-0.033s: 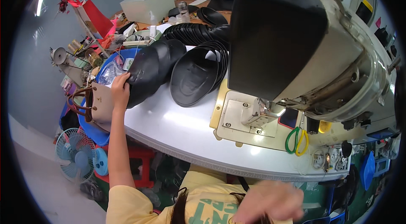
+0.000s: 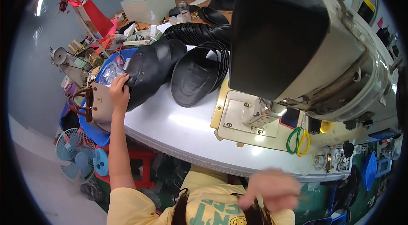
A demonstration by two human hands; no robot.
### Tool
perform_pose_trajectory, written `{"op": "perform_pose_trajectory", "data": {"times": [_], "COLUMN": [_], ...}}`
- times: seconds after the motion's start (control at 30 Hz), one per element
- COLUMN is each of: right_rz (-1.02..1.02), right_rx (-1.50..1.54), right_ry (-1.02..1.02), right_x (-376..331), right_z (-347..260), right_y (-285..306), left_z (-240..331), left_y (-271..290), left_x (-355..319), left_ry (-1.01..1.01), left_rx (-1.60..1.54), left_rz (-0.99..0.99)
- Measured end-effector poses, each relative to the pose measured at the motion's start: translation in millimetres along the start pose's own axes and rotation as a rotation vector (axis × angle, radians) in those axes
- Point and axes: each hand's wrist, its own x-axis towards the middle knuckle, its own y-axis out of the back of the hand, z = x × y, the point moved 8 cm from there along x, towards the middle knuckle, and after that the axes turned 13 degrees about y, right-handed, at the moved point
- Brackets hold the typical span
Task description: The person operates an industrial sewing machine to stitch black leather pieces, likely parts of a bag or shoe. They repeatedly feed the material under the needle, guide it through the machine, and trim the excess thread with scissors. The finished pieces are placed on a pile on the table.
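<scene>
Touching one black piece [image 2: 143, 64]: left hand [image 2: 119, 93]

The curved pieces [image 2: 144, 70] are black, the tabletop [image 2: 187, 121] white, the handbag [image 2: 103, 102] beige, the stool [image 2: 146, 172] red.

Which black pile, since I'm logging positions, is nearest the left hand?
The leftmost black pile: the left hand is at its edge; other piles lie farther right.

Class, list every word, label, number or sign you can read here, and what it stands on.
Yellow short-sleeved shirt: large green lettering, partly visible; wording not quoted.
Beige handbag with brown handles: small mark, too small to read.
Grey ruled strip edging the glossy white tabletop: markings too small to read.
</scene>
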Motion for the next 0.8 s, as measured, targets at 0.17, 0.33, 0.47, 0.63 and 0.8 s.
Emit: {"op": "perform_pose_trajectory", "data": {"times": [0.17,0.33,0.47,0.63,0.8], "right_rz": [-0.168,-0.121,-0.136,-0.144,0.035], "right_rx": [-0.607,-1.048,-1.228,-1.317,-1.251], "right_ry": [-0.333,-0.144,-0.089,0.003,0.039], "right_x": [4.0,-2.1,-3.3,-3.1,-2.1], "right_z": [117.3,134.6,126.9,113.8,74.8], "right_y": [24.7,19.6,26.6,35.5,58.7], "left_z": [115.3,204.8,228.4,240.8,248.5], "left_y": [72.9,57.6,45.2,34.2,24.7], "left_x": [-63.8,-110.7,-121.1,-121.0,-106.2], "left_ry": [-0.228,-0.343,-0.336,-0.301,-0.226], "left_rx": [-0.016,-0.114,-0.188,-0.274,-0.361], "left_rz": [0.114,-0.020,-0.060,-0.099,-0.117]}}
